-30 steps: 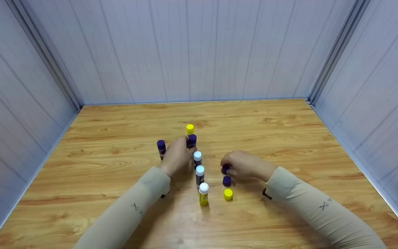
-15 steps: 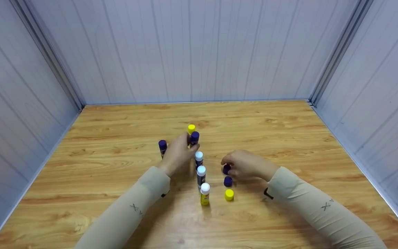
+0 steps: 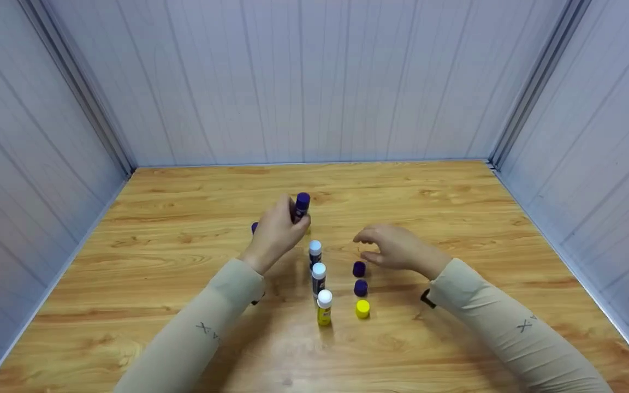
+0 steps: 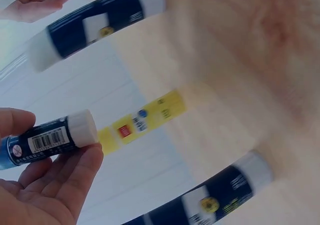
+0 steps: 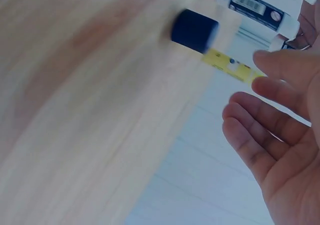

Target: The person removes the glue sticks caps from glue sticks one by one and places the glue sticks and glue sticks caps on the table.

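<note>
My left hand point(image 3: 277, 232) grips a dark navy glue stick point(image 3: 301, 207) with a purple cap, raised off the table. Its barcode label and white base show in the left wrist view, where the left fingers point(image 4: 82, 167) curl round it. My right hand point(image 3: 399, 250) is open, thumb and fingers apart and nothing between them. Just below it stands a dark purple cap point(image 3: 358, 268). Nearer me are another purple cap point(image 3: 360, 287) and a yellow cap point(image 3: 362, 309). A second purple-capped glue stick point(image 3: 255, 227) is mostly hidden behind my left hand.
Left of the caps, a row of upright white-topped glue sticks holds two dark ones point(image 3: 315, 251) point(image 3: 319, 279) and a yellow one point(image 3: 324, 308). Another yellow glue stick point(image 4: 145, 122) shows in the left wrist view. Pale panel walls point(image 3: 314, 82) enclose the wooden table point(image 3: 183, 327).
My left hand has lifted the purple-capped glue stick and moved it away from me. My right hand has let go of the far purple cap and risen from it.
</note>
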The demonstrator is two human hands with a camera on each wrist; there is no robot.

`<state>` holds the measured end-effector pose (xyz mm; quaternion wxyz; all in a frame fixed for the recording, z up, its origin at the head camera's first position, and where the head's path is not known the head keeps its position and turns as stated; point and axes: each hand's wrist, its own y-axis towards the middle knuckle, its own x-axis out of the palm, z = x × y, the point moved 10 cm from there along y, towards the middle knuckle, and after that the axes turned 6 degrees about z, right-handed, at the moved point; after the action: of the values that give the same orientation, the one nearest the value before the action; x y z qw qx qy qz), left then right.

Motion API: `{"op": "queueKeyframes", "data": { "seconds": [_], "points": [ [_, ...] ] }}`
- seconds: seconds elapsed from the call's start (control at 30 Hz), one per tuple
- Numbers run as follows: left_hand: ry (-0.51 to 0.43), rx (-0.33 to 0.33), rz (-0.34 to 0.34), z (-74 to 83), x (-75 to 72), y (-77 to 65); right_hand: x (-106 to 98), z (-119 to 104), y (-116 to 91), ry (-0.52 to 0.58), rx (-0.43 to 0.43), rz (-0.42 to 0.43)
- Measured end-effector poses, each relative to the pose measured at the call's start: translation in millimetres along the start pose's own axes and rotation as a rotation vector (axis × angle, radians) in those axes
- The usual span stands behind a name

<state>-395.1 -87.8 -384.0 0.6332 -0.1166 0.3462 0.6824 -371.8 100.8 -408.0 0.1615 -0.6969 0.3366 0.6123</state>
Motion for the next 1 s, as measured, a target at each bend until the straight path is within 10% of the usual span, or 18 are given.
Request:
{"op": "queueKeyframes", "data": {
  "seconds": [0.57,1.0],
  "points": [
    [0.018,0.287,0.053,57.5,-25.2,-5.2,-67,-7,2,-0.006,-0.071,0.305],
    [0.407,0.56,-0.035,88.8,-4.9,-22.0,-81,-27,6,-0.009,-0.159,0.38]
  ]
}}
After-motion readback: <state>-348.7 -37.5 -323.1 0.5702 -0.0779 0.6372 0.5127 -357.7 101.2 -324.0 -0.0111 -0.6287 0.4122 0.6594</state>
